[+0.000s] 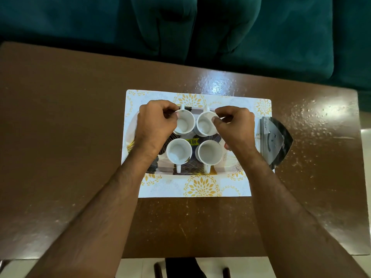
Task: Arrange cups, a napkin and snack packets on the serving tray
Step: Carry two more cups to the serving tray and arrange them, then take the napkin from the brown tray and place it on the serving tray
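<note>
Several white cups stand upright on a patterned serving tray (230, 169). The tray rests on a white placemat with yellow flowers (200, 187). My left hand (154, 123) pinches the rim of the far-left cup (184, 123). My right hand (234, 123) pinches the rim of the far-right cup (204, 124). The near-left cup (178, 151) and near-right cup (209, 152) stand free with handles toward me. A yellow price sticker (192, 141) shows on the tray between the cups. No snack packets are in view.
A shiny metal holder (273, 141), triangular in outline, stands on the brown table (70, 137) just right of the placemat. A dark green sofa (261, 37) runs along the table's far edge. Pale floor tiles show at the right and near edges.
</note>
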`<state>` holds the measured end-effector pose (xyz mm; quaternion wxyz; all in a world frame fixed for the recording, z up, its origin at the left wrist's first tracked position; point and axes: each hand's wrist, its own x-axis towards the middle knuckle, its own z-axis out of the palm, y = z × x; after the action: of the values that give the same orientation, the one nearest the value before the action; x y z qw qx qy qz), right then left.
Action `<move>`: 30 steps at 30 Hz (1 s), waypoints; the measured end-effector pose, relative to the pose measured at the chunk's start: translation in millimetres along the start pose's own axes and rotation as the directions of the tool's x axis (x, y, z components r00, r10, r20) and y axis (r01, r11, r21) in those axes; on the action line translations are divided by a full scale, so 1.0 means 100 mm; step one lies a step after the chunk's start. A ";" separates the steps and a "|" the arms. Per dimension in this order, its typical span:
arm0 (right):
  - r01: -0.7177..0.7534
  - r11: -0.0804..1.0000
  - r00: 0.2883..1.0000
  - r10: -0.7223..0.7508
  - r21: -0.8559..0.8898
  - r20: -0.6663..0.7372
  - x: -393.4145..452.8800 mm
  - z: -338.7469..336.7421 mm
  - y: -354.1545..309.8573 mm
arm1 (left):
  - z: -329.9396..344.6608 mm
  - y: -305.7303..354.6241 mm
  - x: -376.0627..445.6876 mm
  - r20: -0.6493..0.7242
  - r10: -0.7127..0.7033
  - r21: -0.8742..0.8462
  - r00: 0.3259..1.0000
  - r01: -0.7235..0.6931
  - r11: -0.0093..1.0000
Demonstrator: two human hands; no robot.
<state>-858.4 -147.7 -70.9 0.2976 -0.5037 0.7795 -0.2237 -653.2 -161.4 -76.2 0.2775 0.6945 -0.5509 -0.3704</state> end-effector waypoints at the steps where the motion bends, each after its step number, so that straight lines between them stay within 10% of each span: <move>1: 0.010 1.000 1.000 -0.011 -0.022 -0.019 -0.01 0.00 -0.03 | -0.01 0.00 0.00 -0.006 0.004 -0.015 1.000 -0.004 1.000; 12: 0.397 0.850 0.915 -0.395 -0.346 0.080 -0.38 0.44 -0.90 | -0.85 -0.25 -0.13 -0.018 0.210 0.311 0.978 -0.194 0.930; 30: 0.742 0.621 0.667 -0.646 -0.253 0.371 -1.87 2.84 -3.10 | -3.67 -2.15 -0.70 -0.278 0.003 0.405 0.961 0.114 0.907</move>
<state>-401.2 -111.4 -30.8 0.1759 -0.8380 0.5066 -0.1012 -240.0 -50.7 -22.9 0.1852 0.7973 -0.5536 -0.1533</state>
